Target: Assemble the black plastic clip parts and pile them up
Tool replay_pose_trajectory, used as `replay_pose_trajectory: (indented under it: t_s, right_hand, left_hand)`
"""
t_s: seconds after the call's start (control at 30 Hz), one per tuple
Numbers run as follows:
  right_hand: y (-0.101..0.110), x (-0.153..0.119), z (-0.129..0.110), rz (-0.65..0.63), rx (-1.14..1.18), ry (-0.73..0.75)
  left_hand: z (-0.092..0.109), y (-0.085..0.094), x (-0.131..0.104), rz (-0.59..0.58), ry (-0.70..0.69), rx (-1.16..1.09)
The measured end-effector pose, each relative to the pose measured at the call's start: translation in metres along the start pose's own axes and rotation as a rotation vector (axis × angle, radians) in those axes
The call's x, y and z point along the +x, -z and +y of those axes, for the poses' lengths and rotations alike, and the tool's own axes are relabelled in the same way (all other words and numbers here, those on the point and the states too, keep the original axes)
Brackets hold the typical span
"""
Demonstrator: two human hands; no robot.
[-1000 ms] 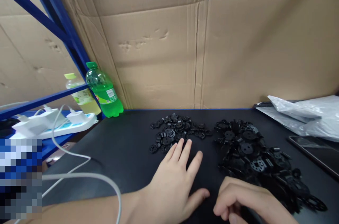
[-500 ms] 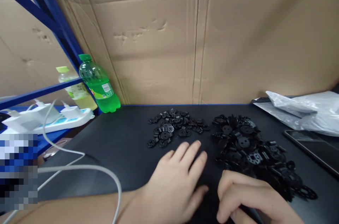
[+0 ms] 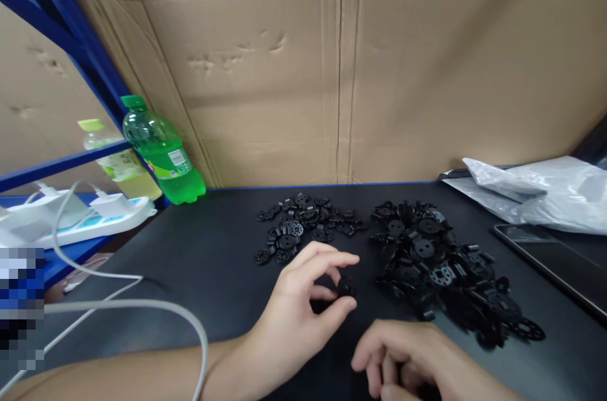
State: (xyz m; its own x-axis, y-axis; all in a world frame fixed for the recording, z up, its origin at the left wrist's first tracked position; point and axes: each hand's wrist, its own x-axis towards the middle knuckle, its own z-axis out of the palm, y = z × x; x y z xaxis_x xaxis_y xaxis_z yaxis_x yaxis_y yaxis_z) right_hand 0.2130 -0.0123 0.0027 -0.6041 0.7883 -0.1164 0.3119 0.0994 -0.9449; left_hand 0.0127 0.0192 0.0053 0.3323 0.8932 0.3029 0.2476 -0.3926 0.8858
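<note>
My left hand [image 3: 300,303] has its thumb and fingers curved around a small black round plastic part [image 3: 347,287], just over the dark tabletop. Close by on the right, my right hand [image 3: 422,353] is curled with its fingers bent inward; whatever may lie inside them is hidden. Beyond my left hand is a smaller pile of black round plastic parts [image 3: 294,228], some with rings of holes. A larger heap of black plastic discs and parts [image 3: 427,249] spreads past my right hand.
A white cable [image 3: 156,305] crosses above my left forearm. At the left, a green soda bottle [image 3: 164,157], a paler bottle [image 3: 121,164] and a power strip [image 3: 137,211] stand by a blue frame. A phone [image 3: 545,252] and plastic bags [image 3: 550,192] lie at the right.
My left hand has turned from palm-down and spread to curving around a black round part. My right hand has shifted left, fingers still bent. The view has swung slightly right.
</note>
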Motion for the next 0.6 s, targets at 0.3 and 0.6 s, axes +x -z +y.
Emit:
replay_pose_trajectory:
  t_s: [0.3,0.6]
  right_hand:
    - [-0.005,0.007,0.008,-0.070,0.466,-0.034]
    - [-0.005,0.009,0.000,-0.025,0.494,-0.054]
  left_hand:
    - [0.019,-0.004,-0.018,0.017,-0.164,-0.088]
    - [0.015,-0.003,-0.020,-0.041,-0.230,-0.137]
